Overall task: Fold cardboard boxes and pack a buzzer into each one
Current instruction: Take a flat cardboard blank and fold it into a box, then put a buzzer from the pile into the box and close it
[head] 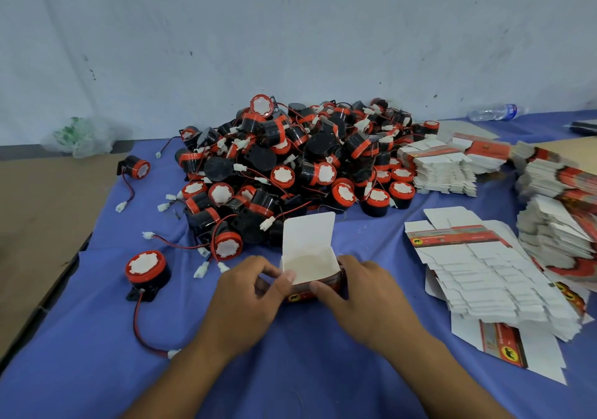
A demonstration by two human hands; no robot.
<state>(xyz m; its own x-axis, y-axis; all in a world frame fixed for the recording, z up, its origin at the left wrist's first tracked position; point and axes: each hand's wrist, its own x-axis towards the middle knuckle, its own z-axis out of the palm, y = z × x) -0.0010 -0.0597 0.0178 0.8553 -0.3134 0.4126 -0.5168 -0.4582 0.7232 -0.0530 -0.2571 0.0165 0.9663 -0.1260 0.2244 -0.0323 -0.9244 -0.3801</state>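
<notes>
A small folded cardboard box [308,262] stands upright on the blue cloth [290,354] in front of me, its white lid flap raised and its inside bare. My left hand [248,292] grips its left side, thumb on the front rim. My right hand [361,289] grips its right side, thumb pressed on the red front panel. Behind the box lies a big heap of black-and-red buzzers [290,166] with red wires and white plugs. One loose buzzer [145,271] sits to the left of my hands.
Stacks of flat unfolded boxes [491,276] fan out at the right, with more [442,166] behind them. Another loose buzzer [135,166] lies far left. A plastic bottle [494,111] and a crumpled bag [80,136] lie by the wall. Brown board [38,225] borders the cloth.
</notes>
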